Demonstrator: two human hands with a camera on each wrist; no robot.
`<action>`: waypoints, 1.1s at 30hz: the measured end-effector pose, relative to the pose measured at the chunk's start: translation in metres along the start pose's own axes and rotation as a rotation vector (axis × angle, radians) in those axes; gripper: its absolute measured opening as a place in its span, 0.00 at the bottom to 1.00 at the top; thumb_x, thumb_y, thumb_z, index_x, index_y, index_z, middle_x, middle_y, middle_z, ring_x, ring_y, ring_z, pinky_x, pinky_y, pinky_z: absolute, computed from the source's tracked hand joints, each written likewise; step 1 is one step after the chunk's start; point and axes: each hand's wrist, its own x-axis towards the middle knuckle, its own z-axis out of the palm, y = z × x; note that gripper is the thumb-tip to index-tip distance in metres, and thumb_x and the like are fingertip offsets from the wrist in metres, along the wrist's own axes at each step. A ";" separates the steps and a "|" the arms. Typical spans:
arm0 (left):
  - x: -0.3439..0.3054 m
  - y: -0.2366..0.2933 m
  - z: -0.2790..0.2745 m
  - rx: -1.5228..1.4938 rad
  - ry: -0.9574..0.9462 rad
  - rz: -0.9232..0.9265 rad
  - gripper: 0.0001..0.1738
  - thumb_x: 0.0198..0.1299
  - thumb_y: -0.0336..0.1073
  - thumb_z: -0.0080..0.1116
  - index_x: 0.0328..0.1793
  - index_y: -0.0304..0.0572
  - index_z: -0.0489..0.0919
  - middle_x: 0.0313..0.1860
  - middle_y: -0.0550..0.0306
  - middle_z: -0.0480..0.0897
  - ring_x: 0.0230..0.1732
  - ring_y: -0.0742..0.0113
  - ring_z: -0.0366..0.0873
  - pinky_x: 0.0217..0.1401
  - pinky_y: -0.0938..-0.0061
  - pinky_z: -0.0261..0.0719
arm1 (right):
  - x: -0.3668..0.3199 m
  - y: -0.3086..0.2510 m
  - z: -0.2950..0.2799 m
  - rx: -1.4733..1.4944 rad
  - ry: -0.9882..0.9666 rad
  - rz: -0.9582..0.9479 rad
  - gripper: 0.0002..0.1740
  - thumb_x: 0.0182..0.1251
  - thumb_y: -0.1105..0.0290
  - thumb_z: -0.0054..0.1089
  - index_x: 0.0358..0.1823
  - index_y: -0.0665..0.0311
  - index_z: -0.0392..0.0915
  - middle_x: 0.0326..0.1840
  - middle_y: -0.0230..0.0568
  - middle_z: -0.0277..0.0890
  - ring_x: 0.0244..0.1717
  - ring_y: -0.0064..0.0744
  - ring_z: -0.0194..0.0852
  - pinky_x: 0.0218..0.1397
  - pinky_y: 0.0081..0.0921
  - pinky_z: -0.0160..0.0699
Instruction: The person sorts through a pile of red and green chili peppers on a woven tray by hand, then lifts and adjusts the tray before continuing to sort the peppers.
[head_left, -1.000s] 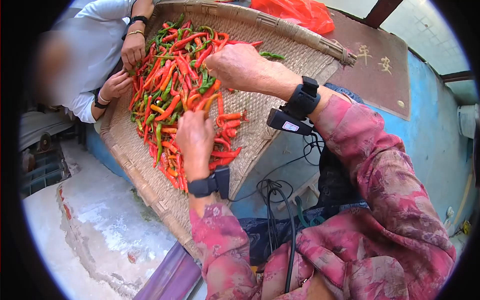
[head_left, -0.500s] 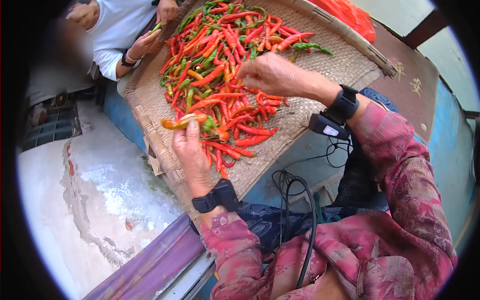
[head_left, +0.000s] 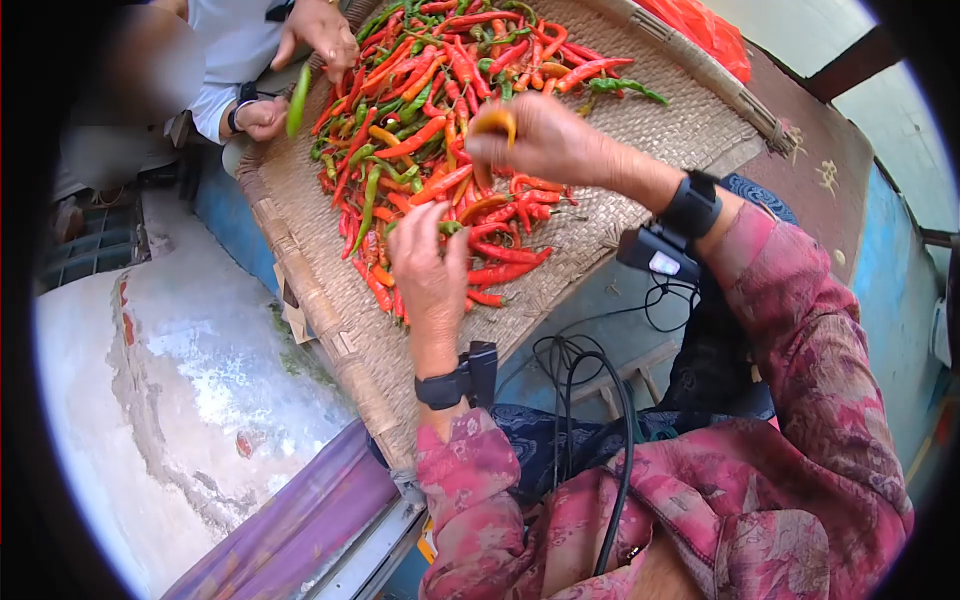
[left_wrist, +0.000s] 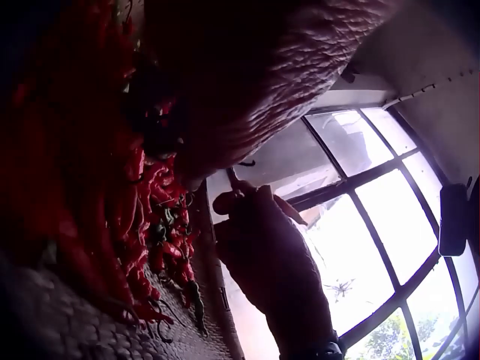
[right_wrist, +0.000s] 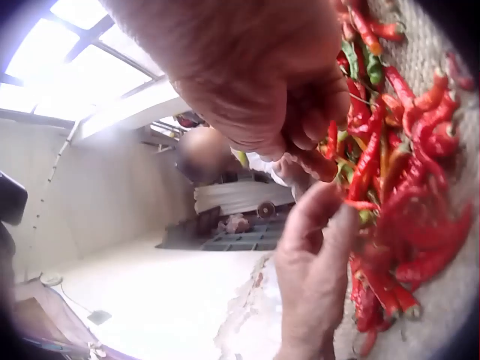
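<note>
In the head view my right hand (head_left: 545, 140) pinches an orange-yellow chili pepper (head_left: 498, 122) above the pile. My left hand (head_left: 428, 265) is lower and nearer, over the front of the red and green chili peppers (head_left: 400, 150), its thumb and fingers apart. A bit of green shows beside its fingertips. In the right wrist view my left hand (right_wrist: 315, 259) comes up from below, fingertips near the peppers (right_wrist: 390, 165). My right hand (left_wrist: 274, 270) shows dark against the window in the left wrist view. The peppers lie on a woven tray (head_left: 690, 125).
Across the tray another person's hands (head_left: 320, 35) are at its edge, with a green pepper (head_left: 298, 100) by them. A red plastic bag (head_left: 705, 40) lies behind the raised rim (head_left: 690, 55). Black cables (head_left: 570, 360) hang by my lap. A worn wall (head_left: 210, 370) stands at left.
The orange-yellow pepper, held up in my left hand half a second ago, is now in my right hand. My left hand has moved right and up toward the pile.
</note>
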 end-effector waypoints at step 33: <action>0.020 0.025 0.002 -0.748 0.110 -0.295 0.10 0.65 0.32 0.52 0.48 0.33 0.72 0.40 0.56 0.78 0.39 0.73 0.76 0.44 0.79 0.75 | -0.012 0.006 0.014 -0.192 -0.165 -0.082 0.18 0.60 0.60 0.62 0.43 0.68 0.76 0.30 0.46 0.75 0.31 0.37 0.75 0.34 0.33 0.72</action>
